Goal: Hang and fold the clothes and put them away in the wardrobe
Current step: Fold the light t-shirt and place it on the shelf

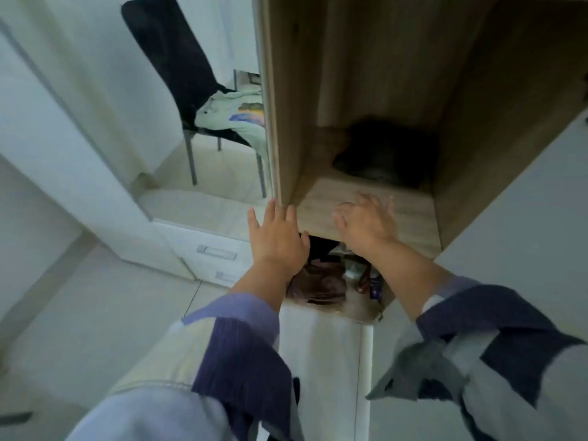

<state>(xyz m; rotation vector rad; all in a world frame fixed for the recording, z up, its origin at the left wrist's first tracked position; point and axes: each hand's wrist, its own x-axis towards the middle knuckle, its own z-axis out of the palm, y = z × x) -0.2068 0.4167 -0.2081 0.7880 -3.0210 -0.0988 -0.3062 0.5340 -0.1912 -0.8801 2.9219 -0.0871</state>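
Both hands reach toward the open wooden wardrobe [366, 74]. The left hand [278, 240] has its fingers spread out flat and holds nothing; it is at the front edge of the shelf [413, 211], by the left wall of the wardrobe. The right hand [366, 222] is over the front of the same shelf, blurry, with loose fingers, and it holds nothing too. A dark piece of clothing [385, 154] lies at the back of that shelf. Under the shelf are some small things, too blurry to tell. To the left a black chair [168, 58] has a pale shirt with a colourful picture [237, 117] on its seat. No words can be read anywhere.
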